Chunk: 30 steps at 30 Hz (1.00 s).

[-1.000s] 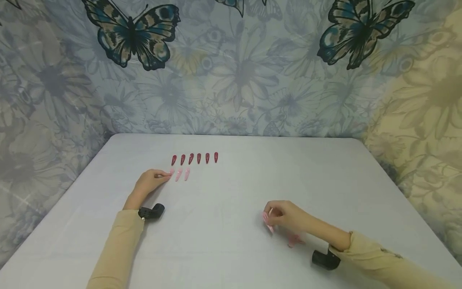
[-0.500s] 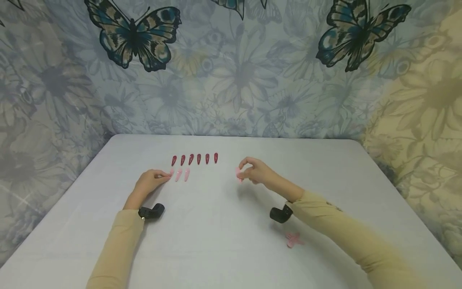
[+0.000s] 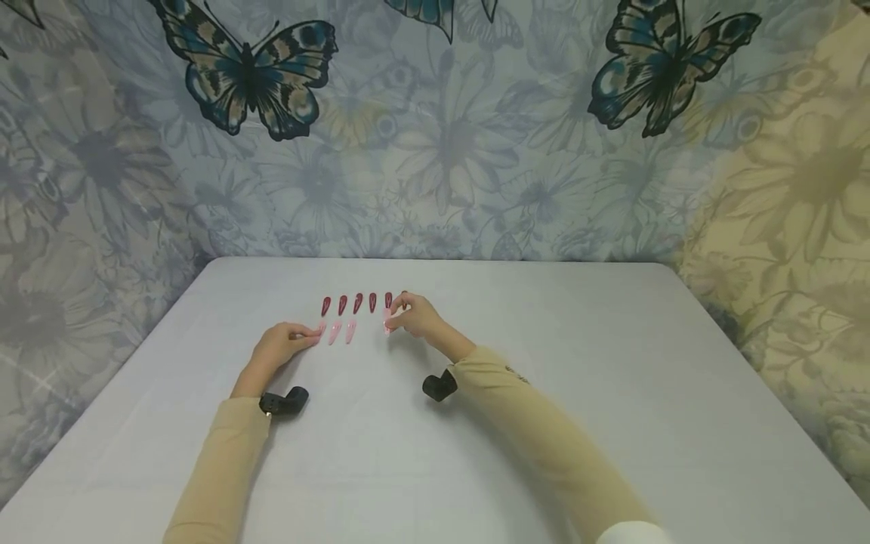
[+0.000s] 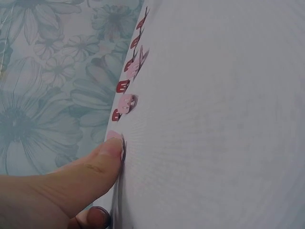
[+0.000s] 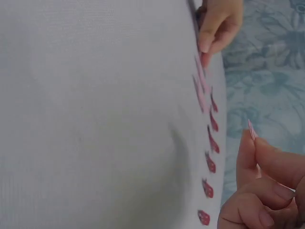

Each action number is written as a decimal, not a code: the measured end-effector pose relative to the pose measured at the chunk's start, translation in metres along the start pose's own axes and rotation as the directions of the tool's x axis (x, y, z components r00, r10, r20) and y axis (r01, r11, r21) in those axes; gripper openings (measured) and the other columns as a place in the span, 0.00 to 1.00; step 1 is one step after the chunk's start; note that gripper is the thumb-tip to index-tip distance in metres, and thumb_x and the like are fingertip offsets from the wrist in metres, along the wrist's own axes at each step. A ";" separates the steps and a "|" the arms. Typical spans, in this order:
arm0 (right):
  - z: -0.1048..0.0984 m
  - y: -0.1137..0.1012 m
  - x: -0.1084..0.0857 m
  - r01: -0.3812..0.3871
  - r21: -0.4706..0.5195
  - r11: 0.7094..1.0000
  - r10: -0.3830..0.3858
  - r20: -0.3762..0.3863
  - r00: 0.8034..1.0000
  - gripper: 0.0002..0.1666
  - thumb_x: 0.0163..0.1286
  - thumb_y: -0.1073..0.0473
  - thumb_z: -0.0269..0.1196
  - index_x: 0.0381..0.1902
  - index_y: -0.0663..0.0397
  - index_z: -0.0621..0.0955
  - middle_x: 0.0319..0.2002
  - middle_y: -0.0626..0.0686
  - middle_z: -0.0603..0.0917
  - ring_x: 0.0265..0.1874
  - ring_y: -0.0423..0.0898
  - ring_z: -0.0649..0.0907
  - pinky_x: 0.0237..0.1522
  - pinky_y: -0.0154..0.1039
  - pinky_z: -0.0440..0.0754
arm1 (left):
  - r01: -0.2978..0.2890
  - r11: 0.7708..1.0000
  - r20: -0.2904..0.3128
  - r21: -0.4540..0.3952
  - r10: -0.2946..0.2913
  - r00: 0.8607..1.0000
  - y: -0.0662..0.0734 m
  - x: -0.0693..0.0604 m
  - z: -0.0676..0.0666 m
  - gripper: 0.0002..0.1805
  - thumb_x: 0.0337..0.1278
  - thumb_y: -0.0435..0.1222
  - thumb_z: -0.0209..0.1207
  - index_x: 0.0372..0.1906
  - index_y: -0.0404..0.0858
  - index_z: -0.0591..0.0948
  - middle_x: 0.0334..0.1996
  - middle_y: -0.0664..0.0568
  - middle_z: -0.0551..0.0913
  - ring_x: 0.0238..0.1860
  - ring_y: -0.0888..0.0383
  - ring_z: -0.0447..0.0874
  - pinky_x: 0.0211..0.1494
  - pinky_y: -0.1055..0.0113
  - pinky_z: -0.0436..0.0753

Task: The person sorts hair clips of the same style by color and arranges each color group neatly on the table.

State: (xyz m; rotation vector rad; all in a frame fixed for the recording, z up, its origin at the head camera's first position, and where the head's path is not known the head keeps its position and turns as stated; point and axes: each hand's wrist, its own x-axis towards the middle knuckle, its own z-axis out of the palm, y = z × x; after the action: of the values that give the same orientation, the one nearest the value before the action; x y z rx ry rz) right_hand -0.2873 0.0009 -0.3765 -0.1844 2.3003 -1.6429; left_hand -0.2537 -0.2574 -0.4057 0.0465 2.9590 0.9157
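Note:
My left hand (image 3: pixel 280 346) pinches a pink snap hair clip (image 4: pixel 114 135) at the left end of a short pink row. In the left wrist view the thumb covers much of that clip. Two more pink hair clips (image 3: pixel 335 332) lie beside it on the white table. My right hand (image 3: pixel 420 317) holds a pink hair clip (image 5: pixel 252 130) between thumb and fingertips, off the table and to the right of the pink row. Whether other clips are in this hand I cannot tell. Behind the pink row lies a row of several red hair clips (image 3: pixel 358 303), its right end partly hidden by the right hand.
The white table (image 3: pixel 612 363) reaches back to a wall cloth (image 3: pixel 455 151) with flowers and butterflies. A black wrist camera sits on each arm, the left camera (image 3: pixel 284 401) and the right camera (image 3: pixel 440 386) both low over the table.
My right hand has carried pink clip from the table's right front leftward and back to the rows. The loose pink pile there is now hidden by the right sleeve. My left hand has stayed put.

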 end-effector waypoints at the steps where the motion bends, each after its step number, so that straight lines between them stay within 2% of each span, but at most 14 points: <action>1: 0.004 0.002 0.002 -0.008 -0.004 1.000 0.008 -0.003 1.000 0.09 0.55 0.68 0.65 0.30 0.58 0.74 0.37 0.53 0.76 0.08 0.37 0.56 0.12 0.29 0.56 | 0.004 1.000 0.002 -0.001 -0.004 1.000 0.000 0.000 0.001 0.17 0.54 0.42 0.59 0.41 0.32 0.82 0.49 0.30 0.72 0.49 0.37 0.68 0.50 0.46 0.66; 3: 0.012 0.005 0.006 -0.022 -0.005 1.000 0.022 -0.019 1.000 0.08 0.54 0.68 0.65 0.29 0.59 0.75 0.40 0.53 0.73 0.08 0.36 0.57 0.12 0.29 0.57 | 0.006 1.000 0.008 -0.003 -0.006 1.000 -0.001 0.001 0.002 0.17 0.53 0.42 0.60 0.41 0.32 0.82 0.50 0.31 0.72 0.50 0.37 0.68 0.50 0.46 0.66; 8: 0.028 0.005 0.014 -0.020 -0.024 1.000 0.018 -0.086 0.996 0.09 0.52 0.68 0.66 0.26 0.59 0.74 0.36 0.53 0.74 0.10 0.37 0.59 0.12 0.29 0.58 | 0.001 1.000 0.009 -0.003 -0.001 1.000 -0.002 0.001 0.000 0.17 0.53 0.42 0.60 0.42 0.33 0.82 0.49 0.31 0.72 0.49 0.38 0.69 0.49 0.47 0.67; 12: 0.038 0.006 0.021 -0.022 -0.059 0.998 0.015 -0.112 0.994 0.11 0.50 0.67 0.67 0.24 0.57 0.74 0.38 0.51 0.74 0.16 0.39 0.64 0.16 0.29 0.62 | 0.000 1.000 0.001 0.003 0.000 1.000 -0.002 0.001 -0.002 0.16 0.54 0.41 0.59 0.43 0.33 0.82 0.50 0.31 0.72 0.49 0.37 0.69 0.48 0.46 0.67; 15: 0.041 0.009 0.025 -0.024 -0.149 0.989 0.002 -0.146 0.989 0.11 0.49 0.66 0.69 0.23 0.55 0.74 0.39 0.51 0.75 0.24 0.42 0.69 0.21 0.30 0.66 | -0.006 1.000 0.013 -0.007 0.006 1.000 0.000 0.002 -0.001 0.16 0.54 0.41 0.59 0.43 0.33 0.82 0.51 0.31 0.71 0.50 0.36 0.67 0.50 0.46 0.66; 18: 0.043 0.011 0.027 0.004 -0.240 0.971 -0.046 -0.170 0.984 0.11 0.49 0.66 0.69 0.22 0.56 0.75 0.37 0.51 0.77 0.29 0.45 0.70 0.25 0.32 0.66 | -0.007 1.000 0.016 -0.011 0.008 1.000 0.001 0.002 -0.001 0.16 0.54 0.41 0.59 0.42 0.33 0.82 0.51 0.31 0.71 0.50 0.37 0.68 0.50 0.46 0.66; 21: 0.043 0.015 0.027 0.046 -0.287 0.957 -0.097 -0.168 0.981 0.11 0.49 0.66 0.69 0.21 0.55 0.74 0.31 0.50 0.77 0.28 0.45 0.71 0.26 0.33 0.66 | -0.003 1.000 0.008 -0.010 0.003 1.000 0.000 0.003 0.000 0.16 0.53 0.41 0.60 0.42 0.33 0.82 0.49 0.32 0.72 0.48 0.38 0.69 0.48 0.48 0.68; 25: 0.041 0.018 0.026 0.097 -0.292 0.952 -0.148 -0.159 0.976 0.12 0.47 0.66 0.69 0.21 0.56 0.74 0.24 0.49 0.75 0.24 0.43 0.70 0.24 0.31 0.67 | 0.011 1.000 0.001 -0.010 -0.011 1.000 -0.002 0.004 0.002 0.16 0.53 0.41 0.60 0.42 0.33 0.82 0.48 0.32 0.73 0.45 0.40 0.71 0.46 0.48 0.69; 30: 0.041 0.019 0.028 0.115 -0.307 0.945 -0.169 -0.156 0.973 0.12 0.46 0.66 0.70 0.22 0.59 0.76 0.20 0.47 0.74 0.23 0.42 0.70 0.24 0.30 0.67 | 0.023 1.000 -0.003 -0.016 -0.023 1.000 -0.004 0.004 0.001 0.17 0.53 0.42 0.60 0.42 0.34 0.82 0.48 0.32 0.73 0.47 0.39 0.70 0.48 0.47 0.68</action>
State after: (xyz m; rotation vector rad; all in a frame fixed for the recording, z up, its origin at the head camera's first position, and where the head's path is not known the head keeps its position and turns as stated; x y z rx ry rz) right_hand -0.2989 -0.0376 -0.4112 -0.2853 2.7266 -1.4190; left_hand -0.2582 -0.2598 -0.4091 0.0100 2.9482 0.9374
